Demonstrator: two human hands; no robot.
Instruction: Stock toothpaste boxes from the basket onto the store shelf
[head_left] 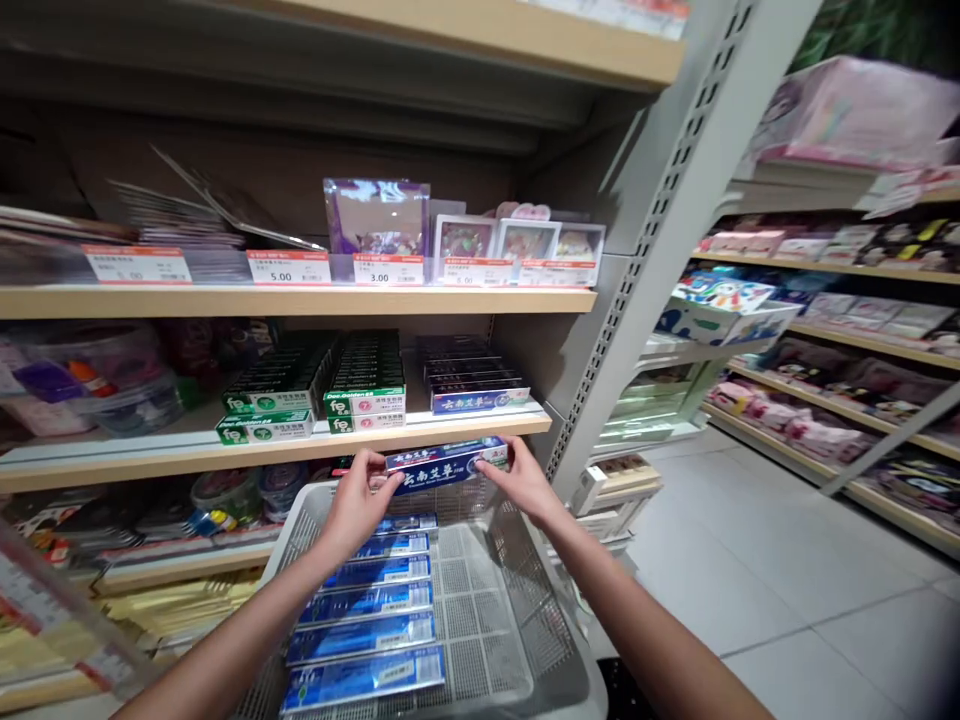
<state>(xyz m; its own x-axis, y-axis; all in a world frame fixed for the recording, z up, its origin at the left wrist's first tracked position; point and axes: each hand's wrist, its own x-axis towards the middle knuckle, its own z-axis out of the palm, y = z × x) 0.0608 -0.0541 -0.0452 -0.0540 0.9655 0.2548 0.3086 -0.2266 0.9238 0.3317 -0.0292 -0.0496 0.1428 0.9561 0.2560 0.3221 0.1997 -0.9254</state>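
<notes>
Between my two hands is a dark blue toothpaste box point(435, 474), held level over the far end of a grey plastic basket point(555, 600). My left hand point(367, 500) pinches its left end with thumb and fingers. At the other end, my right hand point(521, 478) grips it, thumb on the printed front. Inside the basket, several lighter blue boxes point(367, 638) lie in a column along the left side. Just beyond the held box, a row of matching dark blue toothpaste boxes point(480, 400) stands on the wooden shelf point(435, 438).
Green and white toothpaste boxes point(365, 405) fill the shelf's middle, with clear plastic tubs point(124, 390) to their left. Above runs another shelf point(300, 301) with price tags. A grey perforated post point(652, 230) rises at right. Beyond it are tiled floor point(720, 540) and more stocked shelves.
</notes>
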